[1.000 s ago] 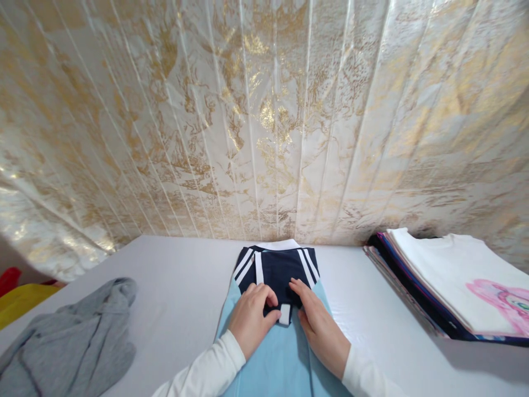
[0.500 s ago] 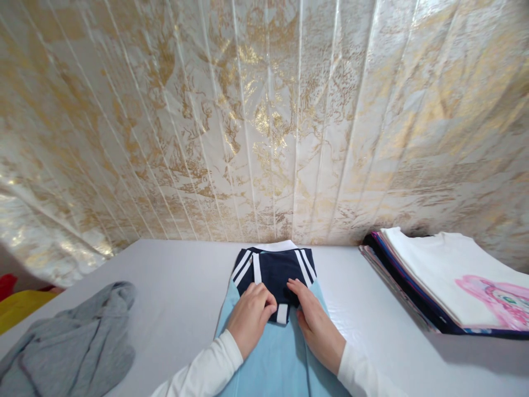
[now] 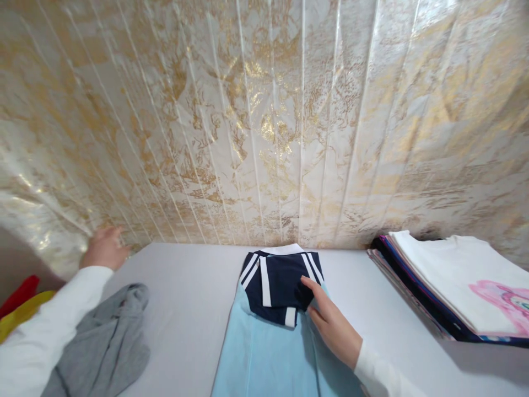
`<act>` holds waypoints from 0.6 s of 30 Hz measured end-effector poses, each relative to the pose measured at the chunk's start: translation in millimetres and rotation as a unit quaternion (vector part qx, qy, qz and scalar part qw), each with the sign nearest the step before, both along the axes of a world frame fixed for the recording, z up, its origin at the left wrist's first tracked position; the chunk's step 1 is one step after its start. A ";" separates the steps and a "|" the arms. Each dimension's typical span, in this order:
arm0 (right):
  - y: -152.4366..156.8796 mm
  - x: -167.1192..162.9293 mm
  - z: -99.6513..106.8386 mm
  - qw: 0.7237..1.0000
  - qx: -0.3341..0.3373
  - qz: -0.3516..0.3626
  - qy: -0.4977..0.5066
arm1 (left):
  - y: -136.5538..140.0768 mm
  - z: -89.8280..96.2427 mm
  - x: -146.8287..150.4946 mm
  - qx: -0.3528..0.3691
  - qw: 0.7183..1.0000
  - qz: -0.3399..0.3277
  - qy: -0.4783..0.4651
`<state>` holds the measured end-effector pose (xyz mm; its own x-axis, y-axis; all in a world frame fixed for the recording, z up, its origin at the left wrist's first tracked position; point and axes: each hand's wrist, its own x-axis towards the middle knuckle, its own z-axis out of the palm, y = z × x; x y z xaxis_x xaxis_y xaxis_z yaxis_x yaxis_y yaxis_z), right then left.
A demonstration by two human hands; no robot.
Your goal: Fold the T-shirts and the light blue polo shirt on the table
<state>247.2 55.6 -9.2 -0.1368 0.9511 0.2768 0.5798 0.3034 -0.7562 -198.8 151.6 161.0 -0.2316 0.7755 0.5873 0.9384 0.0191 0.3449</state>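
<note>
A light blue shirt [image 3: 273, 358] with a navy top part and white stripes lies folded lengthwise on the white-covered table. Its navy sleeves [image 3: 285, 281] with white bands are folded across the upper part, below the white collar [image 3: 283, 250]. My right hand [image 3: 333, 325] rests at the right side of the navy sleeve, fingers stretched out and thumb apart. Raised at the far left, my left hand [image 3: 105, 249] is slightly blurred, with fingers apart and nothing visible in it. It is above and beyond a crumpled grey garment [image 3: 111, 342], which my left forearm partly covers.
On the right stands a stack of folded clothes [image 3: 450, 275], a white top with a pink print uppermost. Red and yellow items [image 3: 25, 309] show beyond the table's left edge. A gold-patterned, shiny curtain [image 3: 264, 121] hangs behind the table [image 3: 185, 309].
My left hand has left the shirt and swung up to the far left. The right hand stays on the shirt's right side. The view has shifted slightly left.
</note>
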 end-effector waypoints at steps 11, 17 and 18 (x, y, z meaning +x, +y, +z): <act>9.2 20.0 -0.5 0.997 0.026 0.010 -0.068 | -26.3 -104.3 238.4 -0.191 0.920 -0.341 0.034; 28.7 50.9 7.0 0.997 -0.001 -0.022 0.080 | -2.4 -130.1 249.0 -0.216 0.940 -0.258 0.058; 30.9 53.4 10.3 0.996 0.000 -0.014 0.086 | -4.3 -132.2 249.9 -0.209 0.942 -0.256 0.063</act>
<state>300.7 86.5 1.1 -0.0609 0.9540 0.2935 0.4499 0.2887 -0.8451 51.1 147.3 28.8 0.2863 0.9364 0.2030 0.8951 -0.3369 0.2919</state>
